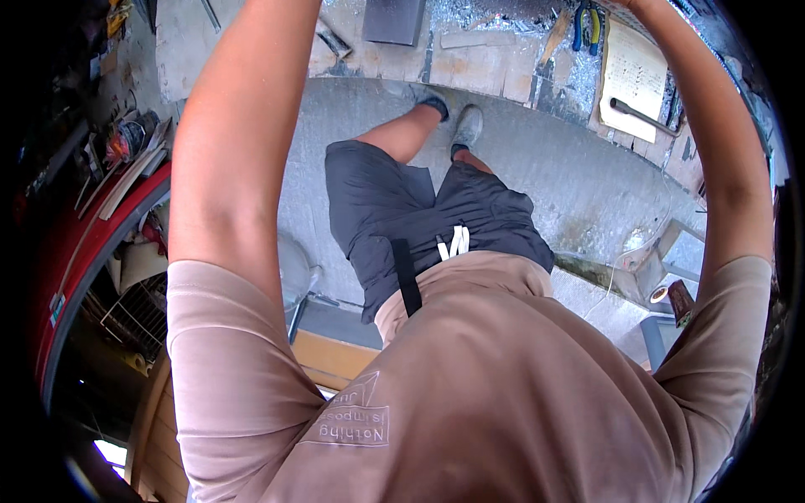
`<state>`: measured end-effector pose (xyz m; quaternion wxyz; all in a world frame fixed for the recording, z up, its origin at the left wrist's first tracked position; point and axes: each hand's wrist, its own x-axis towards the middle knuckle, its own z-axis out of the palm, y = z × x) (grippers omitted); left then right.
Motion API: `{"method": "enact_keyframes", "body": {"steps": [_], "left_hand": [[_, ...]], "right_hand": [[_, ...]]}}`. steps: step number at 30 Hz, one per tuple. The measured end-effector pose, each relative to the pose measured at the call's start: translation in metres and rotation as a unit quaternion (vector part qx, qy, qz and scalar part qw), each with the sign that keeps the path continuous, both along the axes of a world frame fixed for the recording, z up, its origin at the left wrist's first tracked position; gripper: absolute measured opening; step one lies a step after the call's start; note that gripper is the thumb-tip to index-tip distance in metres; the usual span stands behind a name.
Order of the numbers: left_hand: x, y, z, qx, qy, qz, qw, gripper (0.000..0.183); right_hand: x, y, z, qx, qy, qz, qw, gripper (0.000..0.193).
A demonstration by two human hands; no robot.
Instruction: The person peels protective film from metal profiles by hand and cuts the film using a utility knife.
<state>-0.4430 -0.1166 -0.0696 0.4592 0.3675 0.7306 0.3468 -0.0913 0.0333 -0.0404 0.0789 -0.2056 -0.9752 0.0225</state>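
Note:
Both my arms reach up past the top edge of the head view. My left forearm point(256, 92) leaves the picture there, and the left hand is out of sight. At the top right, my right forearm point(708, 92) bends inward; only a sliver at the wrist shows, with its fingers hidden. Beneath that wrist lie pliers point(594, 32) with blue and yellow handles. Beside them is a sheet of handwritten paper point(625, 71), with a dark L-shaped socket wrench point(644, 116) across its lower part. Whatever the hands touch lies beyond the frame.
A worn workbench point(495, 74) carries a dark grey rectangular block point(394, 20), a short metal piece point(334, 40), a flat strip point(478, 39) and scattered metal shavings. At left, a curved red edge point(71, 277) holds wood strips and clutter. A metal frame point(677, 250) stands at right.

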Motion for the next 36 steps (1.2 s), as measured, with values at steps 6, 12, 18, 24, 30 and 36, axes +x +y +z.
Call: {"method": "enact_keyframes", "body": {"steps": [6,12,18,24,30,36], "left_hand": [[-0.001,-0.002,0.005,-0.016,0.040,0.008,0.999,0.064],[0.007,-0.010,0.028,-0.029,0.106,-0.006,0.994,0.068],[0.026,-0.017,0.050,-0.001,0.171,-0.042,0.984,0.072],[-0.006,-0.035,0.022,-0.043,0.064,0.106,0.991,0.053],[-0.036,-0.112,-0.031,0.079,0.245,0.182,0.949,0.054],[0.090,-0.278,-0.040,0.094,0.234,0.197,0.947,0.018]], "right_hand": [[-0.001,-0.002,-0.003,0.010,-0.017,-0.012,1.000,0.083],[0.002,-0.001,-0.007,0.027,0.023,0.012,0.999,0.085],[0.008,0.000,-0.003,0.024,0.025,-0.005,0.999,0.084],[-0.002,-0.006,0.001,0.011,0.032,-0.008,0.999,0.087],[-0.001,-0.007,-0.001,0.004,0.019,-0.019,1.000,0.091],[-0.001,-0.005,-0.005,0.017,0.015,-0.031,0.999,0.093]]}}
